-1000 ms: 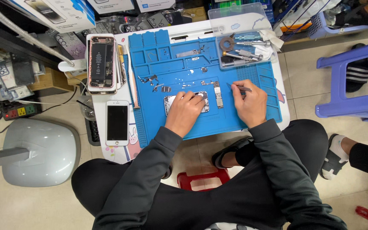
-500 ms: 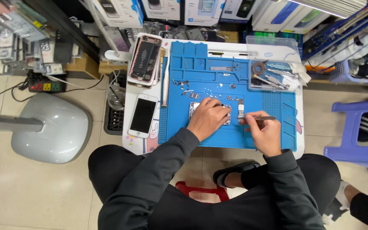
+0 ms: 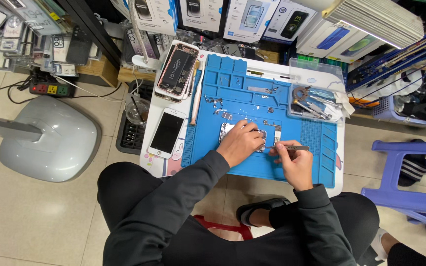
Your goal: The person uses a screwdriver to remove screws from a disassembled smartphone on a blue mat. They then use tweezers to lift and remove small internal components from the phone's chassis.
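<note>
Bare hands (image 3: 242, 143), dark grey long sleeves (image 3: 183, 197), black trousers, black sandals.

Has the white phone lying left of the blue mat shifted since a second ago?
No. The white phone lies screen-up beside the blue mat's left edge, below the opened phone, as before; only the camera moved.

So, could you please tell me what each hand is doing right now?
Left hand: pressed on the small metal part.
Right hand: holding tweezers.
</note>
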